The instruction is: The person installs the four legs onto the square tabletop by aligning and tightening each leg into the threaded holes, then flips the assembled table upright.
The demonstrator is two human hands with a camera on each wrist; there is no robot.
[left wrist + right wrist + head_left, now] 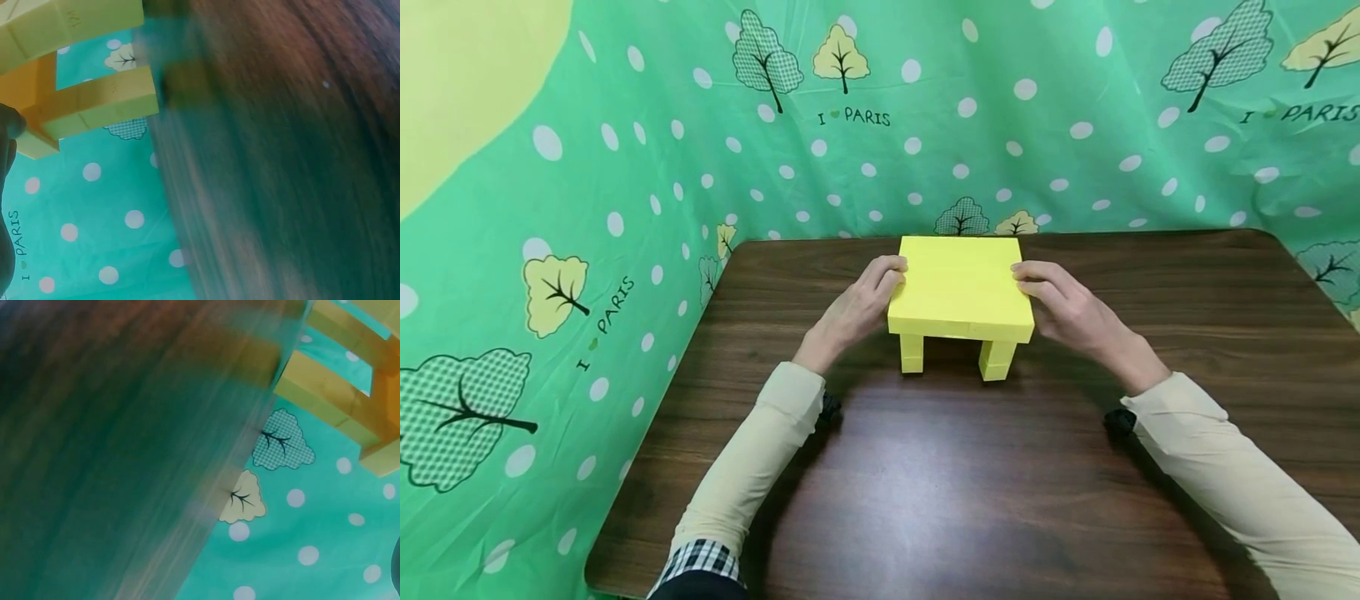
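Observation:
A small yellow table with a square top and blocky legs stands upright at the far middle of the wooden tabletop. My left hand grips the left edge of its top, thumb and fingers bent at the rim. Opposite, my right hand pinches the right edge. In the left wrist view, yellow legs point down toward the wood, with part of my left hand at the frame's edge. The right wrist view shows a yellow leg and the orange-tinted underside; the right fingers are out of sight there.
The dark wooden tabletop has rounded corners and carries a bright reflection near the front. Green cloth printed with trees and white dots hangs behind it and down its left side. Black wrist straps sit below the pale sleeves.

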